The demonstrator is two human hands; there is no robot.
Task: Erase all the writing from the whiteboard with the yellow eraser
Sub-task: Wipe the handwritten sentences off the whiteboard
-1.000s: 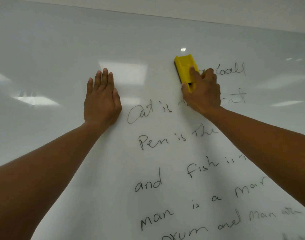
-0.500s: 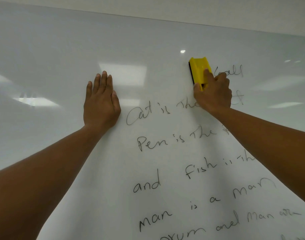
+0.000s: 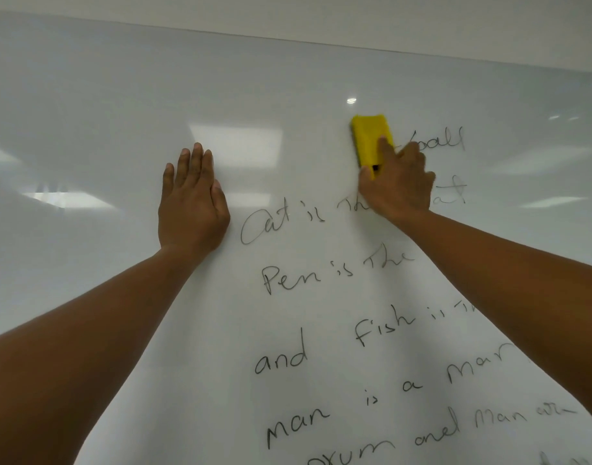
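The whiteboard [image 3: 86, 112] fills the view, with black handwriting [image 3: 321, 280] in several lines down its right half. My right hand [image 3: 397, 186] grips the yellow eraser [image 3: 372, 140] and presses it flat on the board at the top line, just left of the word ending "ball". The board left of the eraser on that line is wiped. My left hand [image 3: 192, 203] lies flat on the board with straight fingers, left of the word "Cat". My right arm hides the ends of several lines.
The board's top edge meets a pale wall [image 3: 422, 21] above. Ceiling lights reflect on the glossy surface. The left half of the board carries no writing.
The eraser moved right along the top line half a second ago and has now slid back a little to the left. My left hand has stayed flat in place.
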